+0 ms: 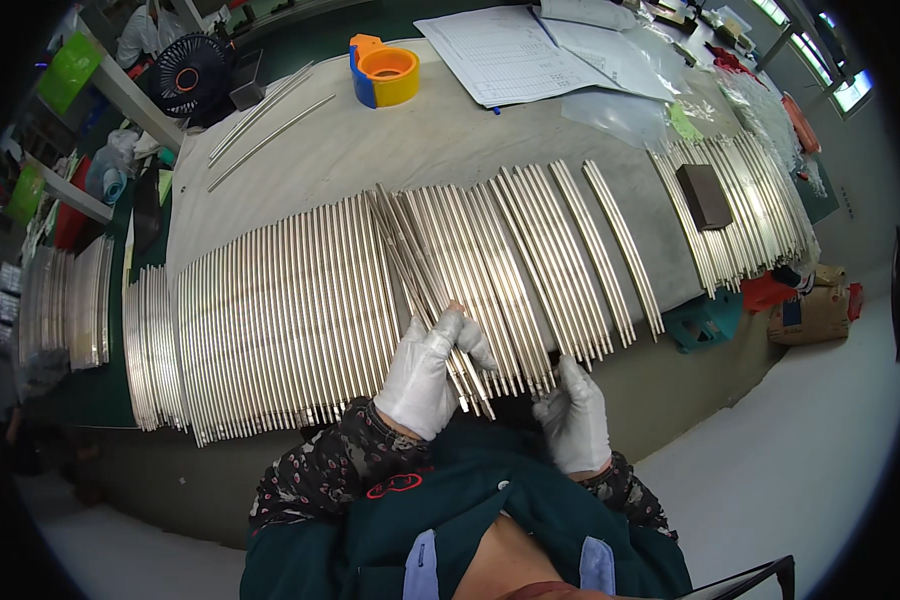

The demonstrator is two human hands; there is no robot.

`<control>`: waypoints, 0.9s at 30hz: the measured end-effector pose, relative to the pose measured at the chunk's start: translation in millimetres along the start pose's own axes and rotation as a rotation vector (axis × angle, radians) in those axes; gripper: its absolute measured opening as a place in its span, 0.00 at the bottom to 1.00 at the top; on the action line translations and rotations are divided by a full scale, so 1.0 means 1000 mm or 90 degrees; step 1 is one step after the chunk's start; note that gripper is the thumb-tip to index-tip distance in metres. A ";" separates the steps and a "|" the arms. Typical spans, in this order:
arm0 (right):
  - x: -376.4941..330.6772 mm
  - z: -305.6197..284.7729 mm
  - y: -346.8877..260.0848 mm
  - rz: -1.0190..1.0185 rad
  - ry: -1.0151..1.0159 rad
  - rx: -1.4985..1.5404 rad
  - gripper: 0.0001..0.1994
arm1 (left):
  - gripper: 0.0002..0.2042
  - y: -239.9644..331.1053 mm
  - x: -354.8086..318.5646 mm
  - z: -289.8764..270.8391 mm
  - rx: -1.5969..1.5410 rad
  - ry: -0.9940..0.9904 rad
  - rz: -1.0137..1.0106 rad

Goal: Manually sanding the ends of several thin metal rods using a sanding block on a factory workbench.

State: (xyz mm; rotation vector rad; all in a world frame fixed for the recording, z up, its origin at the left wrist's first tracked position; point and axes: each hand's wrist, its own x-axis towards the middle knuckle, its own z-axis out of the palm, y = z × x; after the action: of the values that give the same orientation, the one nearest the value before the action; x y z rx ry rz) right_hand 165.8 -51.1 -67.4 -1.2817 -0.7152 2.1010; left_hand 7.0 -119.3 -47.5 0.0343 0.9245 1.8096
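Observation:
My left hand (432,370), in a white glove, is closed around a small bundle of thin metal rods (415,262). The bundle slants across the row of rods, its near ends sticking out past the table edge. My right hand (577,418), gloved too, is beside the near ends of the rods (560,270) right of the bundle. Its thumb and fingers are bent and apart, with no rod visible in them; whether the fingertips touch the rod ends I cannot tell. To the left of the bundle lies a wide row of rods (290,320), side by side.
A dark block (704,197) rests on more rods (760,215) at the right. Farther back are an orange and blue tape dispenser (385,75), papers (530,60), loose rods (270,140) and a black fan (190,75). Another rod group (150,350) lies at the left edge.

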 end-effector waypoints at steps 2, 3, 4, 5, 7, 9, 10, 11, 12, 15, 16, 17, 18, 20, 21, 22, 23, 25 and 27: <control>0.001 0.009 -0.004 0.025 -0.038 -0.058 0.17 | 0.10 0.001 0.000 0.000 -0.002 -0.004 0.001; 0.001 0.008 -0.003 0.025 -0.038 -0.058 0.17 | 0.10 0.002 -0.001 0.002 0.007 0.006 -0.004; 0.000 0.006 -0.002 0.065 -0.065 -0.080 0.16 | 0.10 0.003 -0.002 0.003 0.015 0.016 -0.009; -0.001 0.004 -0.001 0.104 -0.092 -0.103 0.15 | 0.10 0.003 -0.001 0.002 0.015 0.016 -0.009; -0.002 0.003 0.000 0.086 -0.095 -0.123 0.16 | 0.10 0.002 0.000 0.000 0.009 -0.003 -0.007; -0.002 -0.001 0.000 0.047 -0.105 -0.199 0.17 | 0.10 0.002 0.000 0.000 0.009 -0.001 -0.011; -0.003 0.001 -0.001 0.047 -0.106 -0.199 0.17 | 0.10 0.003 0.000 0.001 0.008 0.000 -0.017; -0.006 0.003 -0.003 0.041 -0.094 -0.211 0.16 | 0.10 0.003 0.000 0.001 0.008 0.000 -0.016; -0.007 0.005 -0.004 0.035 -0.083 -0.223 0.15 | 0.11 0.003 0.000 0.001 0.013 -0.001 -0.015; -0.003 0.008 -0.009 0.067 -0.112 -0.264 0.14 | 0.11 0.002 0.000 0.000 0.025 -0.006 -0.012; -0.002 0.009 -0.008 0.066 -0.113 -0.265 0.14 | 0.11 0.002 0.000 -0.001 0.031 -0.010 -0.010; -0.001 0.011 -0.007 0.055 -0.106 -0.293 0.14 | 0.11 0.002 0.001 0.000 0.032 -0.010 -0.008; 0.000 0.012 -0.007 0.043 -0.100 -0.322 0.13 | 0.11 0.002 0.001 0.000 0.019 -0.012 -0.016; -0.002 0.011 -0.009 0.021 -0.105 -0.351 0.13 | 0.11 0.001 0.002 0.001 0.036 -0.023 -0.002; -0.003 0.011 -0.011 0.000 -0.108 -0.380 0.13 | 0.11 0.002 0.002 0.001 0.036 -0.022 0.000; -0.006 0.012 -0.015 0.000 -0.111 -0.380 0.13 | 0.11 0.002 0.002 0.001 0.039 -0.021 -0.011; -0.009 0.014 -0.022 0.046 -0.132 -0.335 0.13 | 0.11 0.003 0.003 0.002 0.043 -0.020 -0.023; -0.015 0.019 -0.034 0.092 -0.155 -0.290 0.14 | 0.10 0.005 -0.001 0.010 0.062 0.022 -0.010; -0.020 0.023 -0.042 0.097 -0.197 -0.302 0.15 | 0.12 0.010 -0.003 0.018 0.110 0.100 -0.024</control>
State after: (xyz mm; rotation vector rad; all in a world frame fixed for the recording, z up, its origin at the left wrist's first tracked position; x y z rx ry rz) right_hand 160.8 -39.4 -17.4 -1.2882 -1.3520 2.3711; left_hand 8.4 -112.7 -27.9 -0.0168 1.1834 1.7116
